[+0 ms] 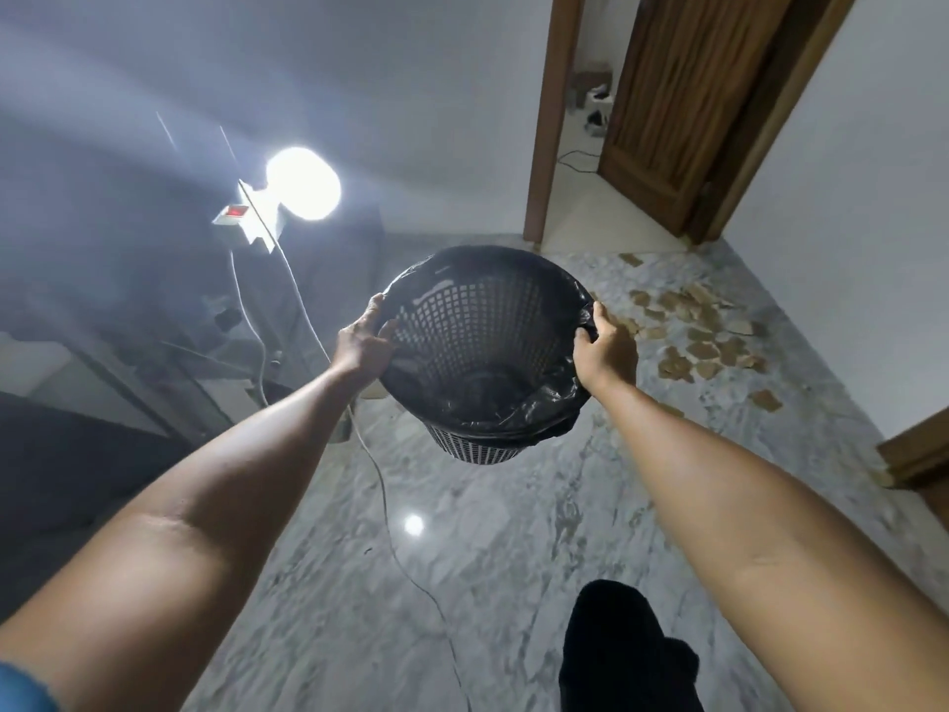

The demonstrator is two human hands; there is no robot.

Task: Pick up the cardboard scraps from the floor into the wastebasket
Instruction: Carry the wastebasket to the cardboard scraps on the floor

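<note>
**Wastebasket held above the floor by both hands**

Both forearms are stretched forward. The left hand (pixel 362 335) and right hand (pixel 605 349) are each curled in a holding grip over opposite rims of the bag-lined wastebasket (pixel 480 434), carried off the marble floor (pixel 513 557). Cardboard scraps (pixel 703 334) are scattered farther off along the floor's right edge, near the doorway (pixel 575 146).

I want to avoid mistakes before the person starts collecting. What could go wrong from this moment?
1. A white cable trails across the floor beside the person's path; a foot could catch it.
2. The black liner sags into the wastebasket at the near rim, so it may slip in once scraps drop.
3. The cardboard scraps lie widely spread near the right wall; stray pieces could be missed.
</note>
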